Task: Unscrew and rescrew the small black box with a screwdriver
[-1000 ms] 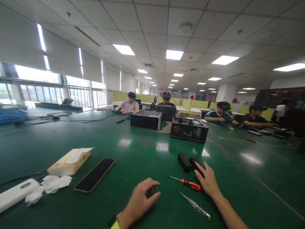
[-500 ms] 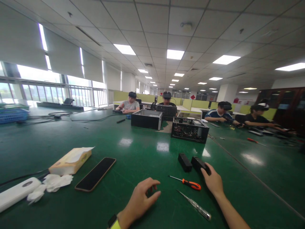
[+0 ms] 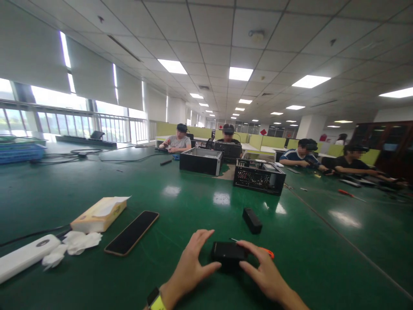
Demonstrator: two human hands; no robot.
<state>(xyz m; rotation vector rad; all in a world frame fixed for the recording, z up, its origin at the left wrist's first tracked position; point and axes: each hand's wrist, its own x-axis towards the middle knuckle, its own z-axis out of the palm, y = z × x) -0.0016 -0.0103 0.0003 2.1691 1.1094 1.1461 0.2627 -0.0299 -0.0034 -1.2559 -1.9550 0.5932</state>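
Observation:
A black oblong box-shaped device [image 3: 227,252] is in front of me, its right end between the thumb and fingers of my right hand [image 3: 263,269]. At its left end is my left hand [image 3: 193,262], with thumb and fingers spread apart and nothing gripped. A second, similar black device [image 3: 252,220] lies on the green table beyond my right hand. Behind my right hand an orange-handled screwdriver [image 3: 268,252] shows only in part. The clear-handled screwdriver is hidden from view.
To the left lie a phone [image 3: 132,233], a tissue pack [image 3: 99,215], crumpled tissues [image 3: 80,242] and a white device [image 3: 29,258]. Two black computer cases [image 3: 200,162] [image 3: 259,177] stand farther back on the table [image 3: 180,202]. Several people sit at the far side.
My right hand has brought one black device leftward and nearer, over the screwdrivers. My left hand has opened wider beside it. The view has shifted slightly.

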